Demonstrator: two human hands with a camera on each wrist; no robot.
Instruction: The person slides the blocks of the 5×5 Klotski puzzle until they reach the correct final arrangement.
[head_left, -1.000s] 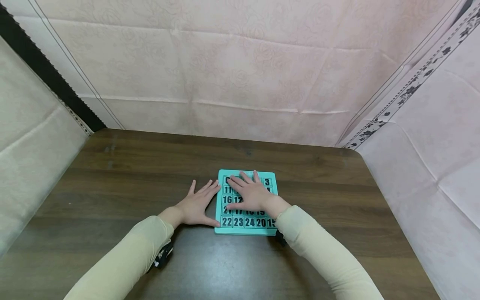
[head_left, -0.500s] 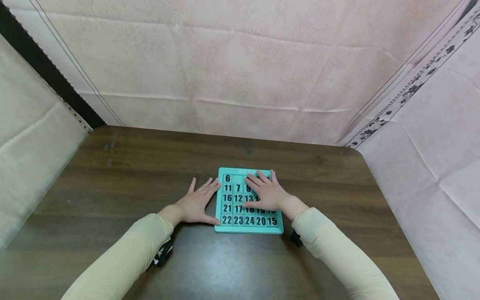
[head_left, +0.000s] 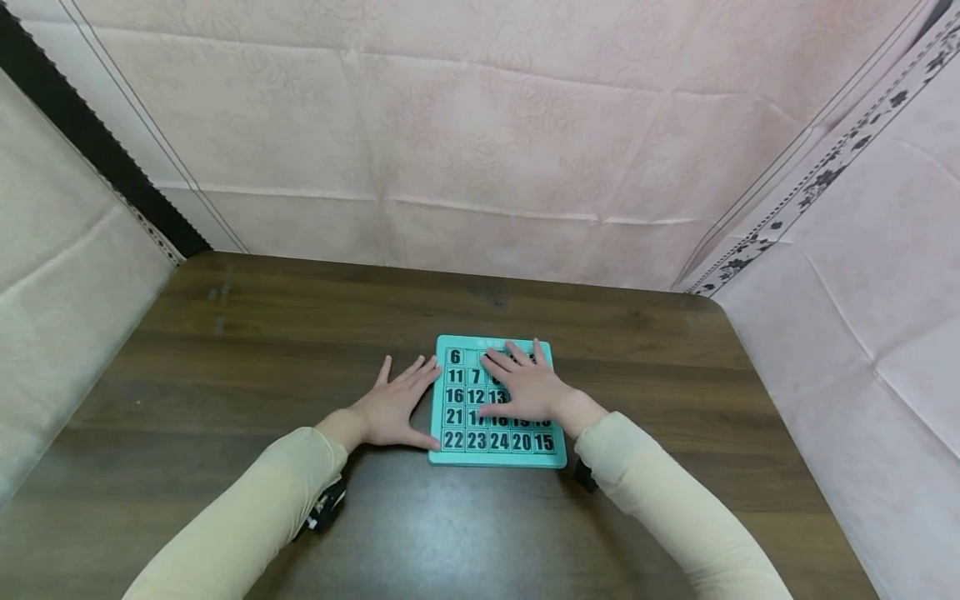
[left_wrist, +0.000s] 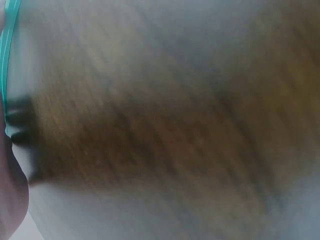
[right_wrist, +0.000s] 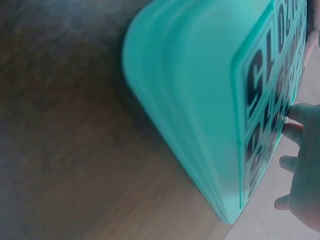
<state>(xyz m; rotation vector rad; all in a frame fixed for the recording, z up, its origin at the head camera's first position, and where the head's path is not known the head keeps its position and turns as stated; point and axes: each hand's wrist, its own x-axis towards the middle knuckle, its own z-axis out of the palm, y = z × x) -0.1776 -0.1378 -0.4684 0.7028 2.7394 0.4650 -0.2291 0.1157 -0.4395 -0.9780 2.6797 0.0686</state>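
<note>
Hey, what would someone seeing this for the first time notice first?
The bright turquoise number board, lying on the dark wooden table, likely catches the eye first. Next come the right hand, spread over the board's numbers, and the left hand, at the board's left edge.

In the head view, the number board point(head_left: 465, 418) at six o'clock is turquoise with black grid lines and numerals; the tabletop point(head_left: 300, 350), brown with darker streaks; the sleeves point(head_left: 675, 500) at four and eight, pale cream; the cloth point(head_left: 480, 125) at twelve, pinkish white; the border point(head_left: 827, 177) at two, black-flowered white.
</note>
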